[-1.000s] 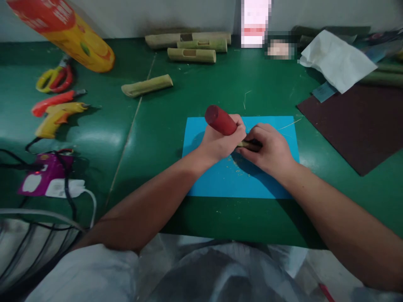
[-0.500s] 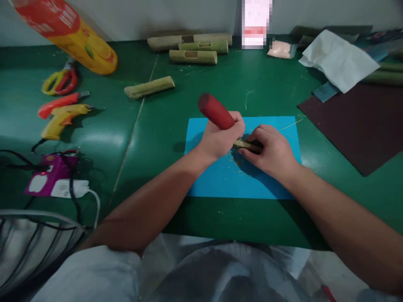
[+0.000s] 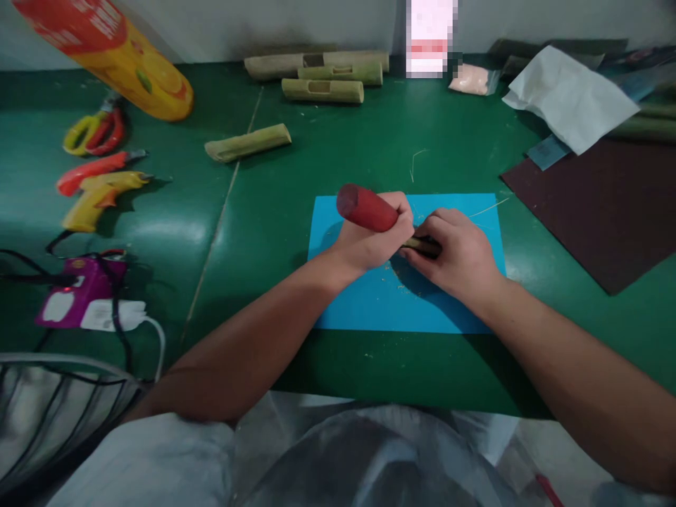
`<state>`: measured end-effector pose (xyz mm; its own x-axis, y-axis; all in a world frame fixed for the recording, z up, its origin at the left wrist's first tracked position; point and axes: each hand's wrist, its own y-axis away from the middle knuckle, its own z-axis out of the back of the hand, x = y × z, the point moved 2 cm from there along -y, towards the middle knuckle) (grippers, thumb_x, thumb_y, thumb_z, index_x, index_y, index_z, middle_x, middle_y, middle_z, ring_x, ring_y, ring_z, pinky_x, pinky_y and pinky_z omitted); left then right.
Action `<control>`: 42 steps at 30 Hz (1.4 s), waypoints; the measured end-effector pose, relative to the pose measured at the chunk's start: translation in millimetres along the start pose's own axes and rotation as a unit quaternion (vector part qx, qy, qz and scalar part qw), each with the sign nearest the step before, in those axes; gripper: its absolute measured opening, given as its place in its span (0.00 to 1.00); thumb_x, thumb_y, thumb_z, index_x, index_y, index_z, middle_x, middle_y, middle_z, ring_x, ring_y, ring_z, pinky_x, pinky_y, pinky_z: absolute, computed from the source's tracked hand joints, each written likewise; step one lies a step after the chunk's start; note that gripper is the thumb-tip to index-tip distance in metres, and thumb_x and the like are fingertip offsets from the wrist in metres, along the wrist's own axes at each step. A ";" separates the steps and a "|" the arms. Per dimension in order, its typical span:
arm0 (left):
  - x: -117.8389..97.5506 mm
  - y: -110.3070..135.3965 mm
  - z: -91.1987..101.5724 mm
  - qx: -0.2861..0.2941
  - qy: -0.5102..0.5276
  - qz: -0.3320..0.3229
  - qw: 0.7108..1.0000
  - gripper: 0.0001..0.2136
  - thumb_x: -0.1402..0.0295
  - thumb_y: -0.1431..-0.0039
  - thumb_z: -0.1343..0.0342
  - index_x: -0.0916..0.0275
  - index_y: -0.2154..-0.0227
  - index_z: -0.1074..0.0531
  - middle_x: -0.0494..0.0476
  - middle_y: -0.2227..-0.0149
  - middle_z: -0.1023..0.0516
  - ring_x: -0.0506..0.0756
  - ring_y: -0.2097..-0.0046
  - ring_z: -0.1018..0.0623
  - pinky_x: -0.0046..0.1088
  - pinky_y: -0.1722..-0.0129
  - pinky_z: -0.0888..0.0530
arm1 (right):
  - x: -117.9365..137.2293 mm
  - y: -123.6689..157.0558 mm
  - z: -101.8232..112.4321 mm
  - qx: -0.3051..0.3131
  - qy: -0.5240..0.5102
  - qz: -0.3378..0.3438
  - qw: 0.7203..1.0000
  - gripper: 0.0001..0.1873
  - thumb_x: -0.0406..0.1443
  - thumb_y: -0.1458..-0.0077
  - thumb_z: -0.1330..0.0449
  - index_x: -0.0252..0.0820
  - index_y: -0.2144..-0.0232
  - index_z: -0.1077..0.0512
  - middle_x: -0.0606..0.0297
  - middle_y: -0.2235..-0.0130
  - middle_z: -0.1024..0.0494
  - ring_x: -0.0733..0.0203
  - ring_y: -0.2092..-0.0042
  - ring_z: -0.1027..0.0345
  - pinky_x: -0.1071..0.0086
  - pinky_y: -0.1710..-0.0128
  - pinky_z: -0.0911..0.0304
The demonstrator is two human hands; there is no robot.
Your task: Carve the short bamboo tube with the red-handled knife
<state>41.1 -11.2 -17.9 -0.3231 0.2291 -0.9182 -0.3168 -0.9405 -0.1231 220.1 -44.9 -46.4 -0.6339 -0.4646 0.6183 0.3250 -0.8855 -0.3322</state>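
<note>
The left hand (image 3: pixel 372 243) is clenching a red handle (image 3: pixel 367 208), its tip (probably a blade) hiding beneath the fist, while the right hand (image 3: pixel 459 257) is pinning a bamboo piece (image 3: pixel 422 246) between both hands onto the mat (image 3: pixel 370 310) — steadying it.

White lettering on the red end of the yellow tube (image 3: pixel 121 60) at the far-left corner of the green table (image 3: pixel 327 151), too blurred to be read.
</note>
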 end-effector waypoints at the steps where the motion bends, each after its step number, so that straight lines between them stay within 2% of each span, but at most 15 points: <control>1: -0.7 1.1 0.6 0.001 -0.011 0.004 1.000 0.12 0.71 0.37 0.43 0.57 0.77 0.33 0.51 0.72 0.27 0.54 0.67 0.26 0.34 0.64 0.27 | 0.2 -0.1 0.1 0.003 0.002 -0.001 1.000 0.11 0.37 0.40 0.30 0.48 0.67 0.30 0.60 0.64 0.24 0.50 0.59 0.32 0.57 0.59 0.40; 13: 5.3 3.7 1.3 -0.016 -0.008 -0.021 1.000 0.11 0.70 0.36 0.43 0.57 0.76 0.31 0.51 0.72 0.26 0.54 0.66 0.25 0.33 0.63 0.27 | 0.3 -0.2 0.3 0.004 0.005 0.011 1.000 0.11 0.38 0.37 0.31 0.48 0.67 0.31 0.61 0.65 0.26 0.51 0.60 0.34 0.57 0.59 0.42; 18: 3.8 6.4 0.6 -0.019 -0.023 -0.003 1.000 0.12 0.69 0.35 0.42 0.56 0.76 0.32 0.51 0.72 0.25 0.55 0.65 0.24 0.34 0.62 0.26 | 0.5 -0.1 0.6 0.009 0.004 0.011 1.000 0.10 0.38 0.37 0.31 0.48 0.67 0.30 0.61 0.65 0.26 0.51 0.61 0.35 0.57 0.59 0.42; 27: 6.5 5.3 0.5 -0.035 -0.045 -0.029 0.998 0.11 0.67 0.36 0.43 0.57 0.75 0.32 0.51 0.72 0.27 0.54 0.66 0.25 0.34 0.62 0.27 | 0.2 0.5 -1.5 -0.001 0.008 0.020 1.000 0.09 0.36 0.40 0.30 0.48 0.65 0.29 0.59 0.62 0.22 0.49 0.58 0.31 0.56 0.58 0.39; 33: 7.8 4.3 1.0 -0.032 -0.016 -0.042 0.998 0.10 0.65 0.39 0.44 0.57 0.76 0.32 0.51 0.74 0.28 0.54 0.68 0.27 0.33 0.66 0.29 | 0.1 1.0 -5.4 -0.001 0.038 0.037 0.999 0.07 0.40 0.38 0.33 0.45 0.61 0.24 0.56 0.61 0.21 0.47 0.58 0.30 0.53 0.55 0.37; 37: 8.2 4.1 0.2 -0.027 0.017 -0.052 0.998 0.12 0.67 0.40 0.44 0.57 0.79 0.34 0.50 0.76 0.31 0.52 0.71 0.30 0.32 0.68 0.31 | 1.4 1.0 -5.5 -0.005 0.060 0.060 0.996 0.07 0.40 0.37 0.36 0.44 0.63 0.23 0.54 0.62 0.21 0.46 0.59 0.30 0.52 0.56 0.36; 42: 9.9 3.6 -0.4 -0.061 0.056 -0.068 0.994 0.12 0.66 0.38 0.44 0.57 0.78 0.33 0.49 0.77 0.32 0.51 0.72 0.31 0.31 0.68 0.29 | 1.1 1.1 -2.3 -0.011 0.029 0.069 0.997 0.05 0.38 0.39 0.33 0.45 0.65 0.24 0.56 0.61 0.21 0.48 0.59 0.31 0.54 0.56 0.36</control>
<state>37.2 -12.5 -27.6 -0.1802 0.3335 -0.9254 -0.2378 -0.9276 -0.2881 218.1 -46.3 -47.7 -0.6240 -0.5796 0.5240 0.3971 -0.8128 -0.4262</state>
